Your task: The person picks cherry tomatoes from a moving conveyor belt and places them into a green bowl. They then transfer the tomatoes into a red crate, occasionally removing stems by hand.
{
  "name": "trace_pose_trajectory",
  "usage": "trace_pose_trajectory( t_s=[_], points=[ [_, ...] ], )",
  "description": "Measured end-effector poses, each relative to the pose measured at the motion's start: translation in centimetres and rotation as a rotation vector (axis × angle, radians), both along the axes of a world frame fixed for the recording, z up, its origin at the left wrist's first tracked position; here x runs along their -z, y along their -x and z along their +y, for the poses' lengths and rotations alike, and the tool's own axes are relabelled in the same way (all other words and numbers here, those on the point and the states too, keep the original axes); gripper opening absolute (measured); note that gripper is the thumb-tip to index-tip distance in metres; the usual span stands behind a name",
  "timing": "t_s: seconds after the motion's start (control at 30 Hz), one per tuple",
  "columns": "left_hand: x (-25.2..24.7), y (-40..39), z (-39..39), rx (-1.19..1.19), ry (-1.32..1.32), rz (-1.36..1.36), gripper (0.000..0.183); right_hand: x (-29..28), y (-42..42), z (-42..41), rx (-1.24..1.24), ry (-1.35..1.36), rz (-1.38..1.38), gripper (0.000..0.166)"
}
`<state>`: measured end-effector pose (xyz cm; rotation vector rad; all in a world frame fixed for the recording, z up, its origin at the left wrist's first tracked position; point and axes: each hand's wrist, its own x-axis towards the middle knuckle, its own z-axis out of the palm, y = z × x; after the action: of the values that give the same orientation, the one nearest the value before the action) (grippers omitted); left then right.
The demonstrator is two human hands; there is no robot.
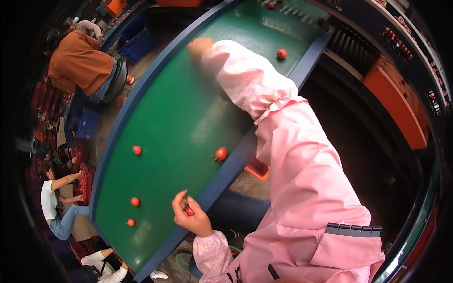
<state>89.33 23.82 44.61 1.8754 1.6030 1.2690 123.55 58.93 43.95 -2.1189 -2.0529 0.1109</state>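
Note:
A small red tomato (189,211) lies in the curled fingers of my left hand (193,215), held over the near edge of the green conveyor belt (166,116). My right hand (200,47), blurred, reaches across to the belt's far edge; whether it holds anything cannot be told. Between my hands, a tomato with a green stem (221,153) rests by the near rail. Towards the far rail lie a single tomato (137,150) and two more, one (135,201) just above the other (131,222). Another tomato (281,53) sits beyond my right forearm.
Blue rails (226,169) border the belt. An orange panel (396,106) stands on the right. Across the far rail, a person in an orange-brown top (83,63) sits near blue crates (138,44). Other people sit at the lower left, one beside a tray of tomatoes (83,182).

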Motion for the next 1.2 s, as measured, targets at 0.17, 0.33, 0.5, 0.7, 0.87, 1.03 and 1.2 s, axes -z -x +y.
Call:
trace_pose_trajectory(
  t_s=[0.17,0.33,0.5,0.7,0.87,1.03,1.2],
  points=[
    [-0.5,-0.1,0.9,0.038,0.138,-0.335,0.02,-2.2,9.3,-6.3,-0.474,-0.056,0.542,0.028],
    [-4.4,-1.4,1.6,0.153,0.586,-1.196,0.051,-7.6,17.5,-23.5,-0.773,-0.228,0.648,0.025],
    [-6.1,-3.7,0.3,-0.06,0.606,-1.552,0.044,-6.1,20.6,-30.3,-0.92,-0.207,0.44,0.032],
    [-1.5,1.1,-0.5,0.657,0.694,-1.686,0.034,-7.3,10.7,-28.3,-0.816,-0.503,0.505,0.046],
    [-0.9,3.9,-2.7,0.196,0.108,-0.952,0.008,-1.7,-8.4,-19.0,0.047,-0.415,0.162,0.044],
    [0.5,2.5,-1.7,0.078,-0.081,-0.636,0.005,1.2,-24.9,-19.3,0.645,-0.307,-0.276,0.032],
    [0.8,1.1,-1.7,0.137,-0.134,-0.496,0.005,3.0,-32.9,-20.3,0.773,-0.101,-0.224,0.036]
  ],
)
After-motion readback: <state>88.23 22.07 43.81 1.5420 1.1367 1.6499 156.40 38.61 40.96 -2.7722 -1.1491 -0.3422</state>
